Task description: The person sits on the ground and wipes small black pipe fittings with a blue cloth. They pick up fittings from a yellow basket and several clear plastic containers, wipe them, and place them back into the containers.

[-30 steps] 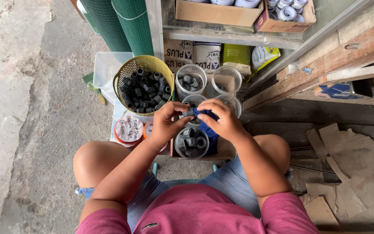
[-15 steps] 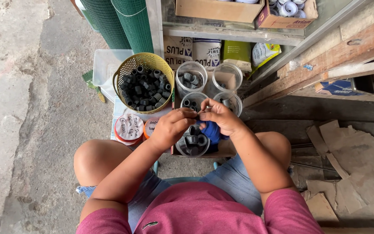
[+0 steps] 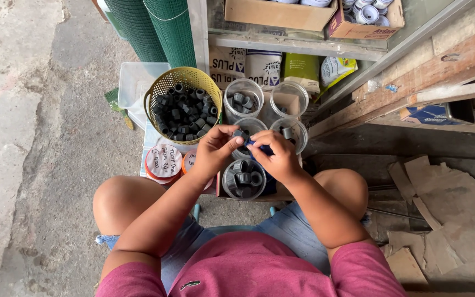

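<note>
A small grey fitting (image 3: 241, 133) is pinched between the left hand (image 3: 215, 149) and right hand (image 3: 273, 158) above clear tubs (image 3: 243, 179); sorting seems underway, and careful placement into a tub is called for.

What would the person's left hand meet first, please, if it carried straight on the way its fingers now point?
The left hand points right, toward the right hand. It would likely meet the small dark fitting pinched between them, then the right hand's fingers. Depth is unclear.
</note>
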